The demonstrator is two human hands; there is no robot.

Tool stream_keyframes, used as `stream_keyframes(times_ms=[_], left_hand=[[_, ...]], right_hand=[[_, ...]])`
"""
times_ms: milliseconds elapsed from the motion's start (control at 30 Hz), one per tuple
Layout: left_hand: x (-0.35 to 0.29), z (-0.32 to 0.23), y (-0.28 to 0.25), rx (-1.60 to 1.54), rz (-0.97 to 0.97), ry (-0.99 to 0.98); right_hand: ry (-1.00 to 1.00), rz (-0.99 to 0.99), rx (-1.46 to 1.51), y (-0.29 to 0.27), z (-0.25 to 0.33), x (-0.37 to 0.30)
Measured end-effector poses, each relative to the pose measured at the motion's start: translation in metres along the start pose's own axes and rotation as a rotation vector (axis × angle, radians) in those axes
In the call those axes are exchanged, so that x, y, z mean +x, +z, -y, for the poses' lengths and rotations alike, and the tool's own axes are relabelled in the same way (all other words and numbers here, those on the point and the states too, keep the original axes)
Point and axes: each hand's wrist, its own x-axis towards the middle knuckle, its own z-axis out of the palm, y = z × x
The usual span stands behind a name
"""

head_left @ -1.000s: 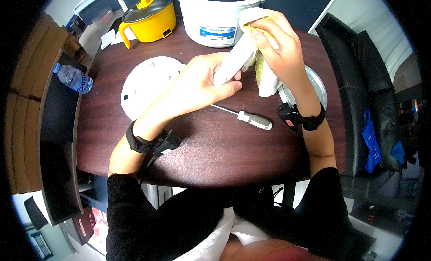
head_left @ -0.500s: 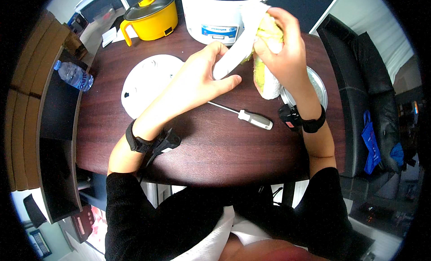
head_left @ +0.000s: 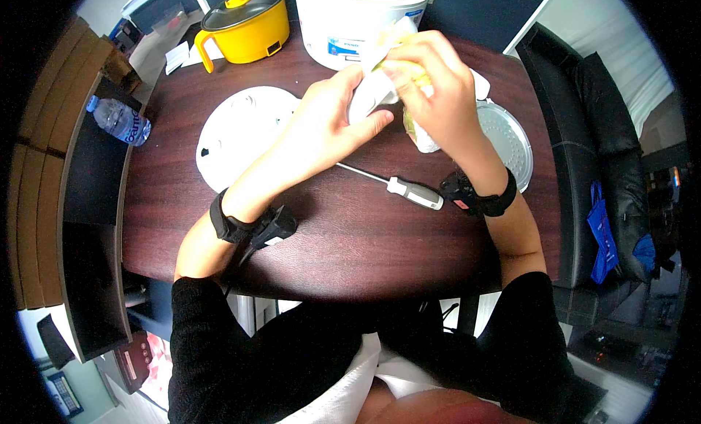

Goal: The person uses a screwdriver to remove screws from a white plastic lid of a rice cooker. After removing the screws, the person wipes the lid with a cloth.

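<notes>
My left hand (head_left: 321, 125) is closed around the near end of a white curved piece (head_left: 361, 106), perhaps a handle, over the middle of the table. In my right hand (head_left: 442, 88) is a yellow-and-white cloth (head_left: 423, 137), bunched and pressed against that piece close to the left fingers. The cloth and hand cover the piece's far end. Behind both hands stands a white rice cooker body (head_left: 321, 22) with its top uncovered. Below them a screwdriver (head_left: 416, 193) with a grey-and-white grip lies on the table, its shaft tip hidden by my left hand.
A white round disc (head_left: 237, 136) lies left of my forearm, and a silver perforated plate (head_left: 511, 139) lies right. The yellow pot (head_left: 252, 37) with a dark lid stands at the back left. A water bottle (head_left: 120, 121) is beyond the table's left edge.
My right hand has moved down and left with the cloth, along the white piece toward my left hand. The left hand has hardly moved.
</notes>
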Motion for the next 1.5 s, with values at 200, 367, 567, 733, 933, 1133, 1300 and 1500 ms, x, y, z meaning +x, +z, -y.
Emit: stream_keyframes(times_ms=[200, 367, 567, 733, 933, 1133, 1300, 1500], left_hand=[[0.002, -0.005, 0.003, -0.009, -0.031, 0.083], [0.005, -0.001, 0.004, -0.055, -0.132, 0.177], [0.0, -0.006, 0.001, 0.013, -0.004, -0.001], [0.007, 0.001, 0.005, -0.048, -0.154, 0.211], [-0.001, -0.015, -0.005, 0.072, -0.008, 0.059], [0.002, -0.034, -0.011, 0.004, 0.108, -0.021], [0.005, -0.014, -0.003, 0.047, -0.1, 0.173], [0.0, -0.025, -0.01, 0.048, -0.017, 0.069]], right_hand=[[-0.003, -0.004, 0.006, -0.004, 0.005, 0.001], [-0.072, 0.041, 0.05, 0.002, 0.017, 0.0], [0.042, -0.039, -0.019, -0.004, -0.012, -0.001], [-0.008, 0.081, 0.059, 0.0, 0.026, -0.005], [0.021, -0.02, -0.031, -0.006, -0.01, -0.001], [0.228, -0.109, 0.059, -0.011, -0.035, -0.006], [0.019, 0.022, 0.061, -0.003, 0.026, -0.005], [0.048, -0.049, 0.076, -0.008, 0.012, -0.001]])
